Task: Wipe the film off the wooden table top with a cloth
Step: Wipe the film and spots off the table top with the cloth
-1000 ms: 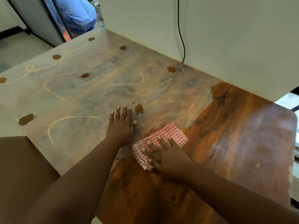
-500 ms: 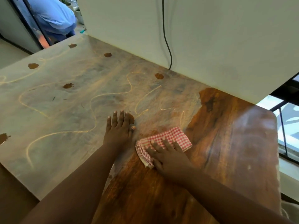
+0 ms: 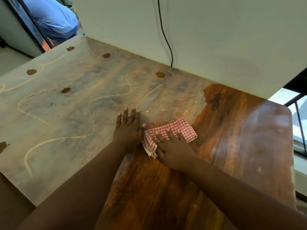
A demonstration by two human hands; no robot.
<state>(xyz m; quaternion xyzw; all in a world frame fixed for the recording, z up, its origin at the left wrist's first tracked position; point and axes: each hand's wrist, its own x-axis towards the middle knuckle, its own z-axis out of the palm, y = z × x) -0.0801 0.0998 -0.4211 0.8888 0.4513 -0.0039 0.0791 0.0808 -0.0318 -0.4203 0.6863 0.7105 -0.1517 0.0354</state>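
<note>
Head view, right hand (image 3: 174,150) pressing flat, fingers (image 3: 171,135) spread on folded red-checked cloth (image 3: 176,128), left hand (image 3: 127,128) lying open just beside, cloth sitting at film (image 3: 66,113) edge, bare wooden table top (image 3: 232,138) showing rightward.

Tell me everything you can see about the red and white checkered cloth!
The cloth is red-and-white gingham fabric, folded into a thick pad with layered edges bunched at its near-left corner. It lies flat on the wooden table top, right where the cloudy film meets the clean, shiny wood. The right hand presses down on it with spread fingers. The left hand rests flat on the table just beside it, thumb nearly touching the cloth's edge.
</note>
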